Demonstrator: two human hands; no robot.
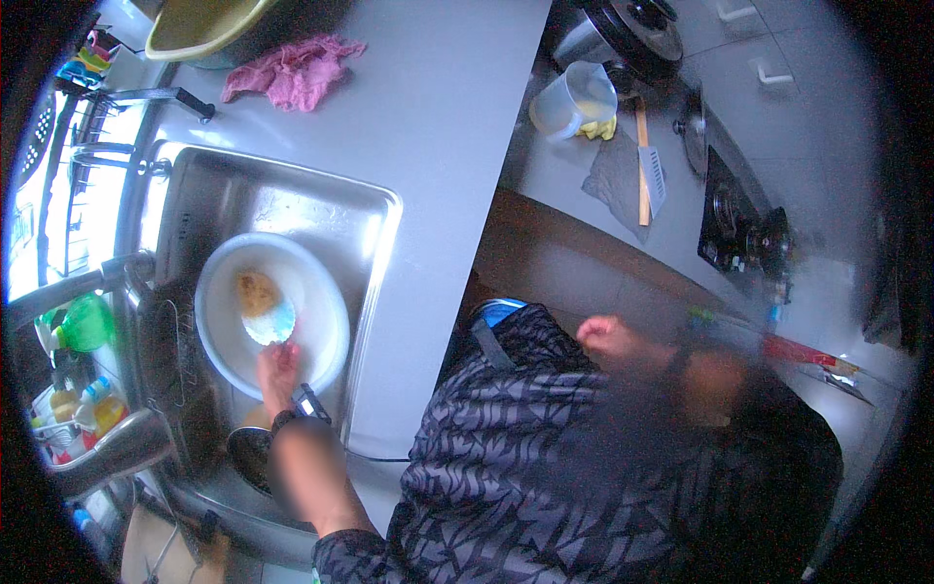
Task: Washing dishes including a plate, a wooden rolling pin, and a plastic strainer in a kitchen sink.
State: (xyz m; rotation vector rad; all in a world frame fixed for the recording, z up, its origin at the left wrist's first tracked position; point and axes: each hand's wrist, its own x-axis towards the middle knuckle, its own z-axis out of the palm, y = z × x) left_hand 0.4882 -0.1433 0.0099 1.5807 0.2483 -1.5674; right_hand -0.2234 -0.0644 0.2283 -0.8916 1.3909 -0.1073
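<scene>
My left hand (277, 369) reaches into a round white basin (211, 350) standing in the stainless steel sink (365, 285). Its fingertips grip the near edge of a small white-and-blue object with a scalloped rim (268, 321); I cannot tell exactly what it is. A brown, sponge-like lump (257, 292) is against the far side of that object. My right hand (607, 337) hangs away from the sink, beside my patterned clothing, fingers curled with nothing seen in them.
A dark pan (252, 456) lies partly under my left forearm. The faucet (80, 288) juts over the sink's left side. A pink cloth (295, 71) and a large tub (204, 33) sit beyond. Across the gap, a counter holds a plastic jug (584, 98) and a slotted turner (651, 175).
</scene>
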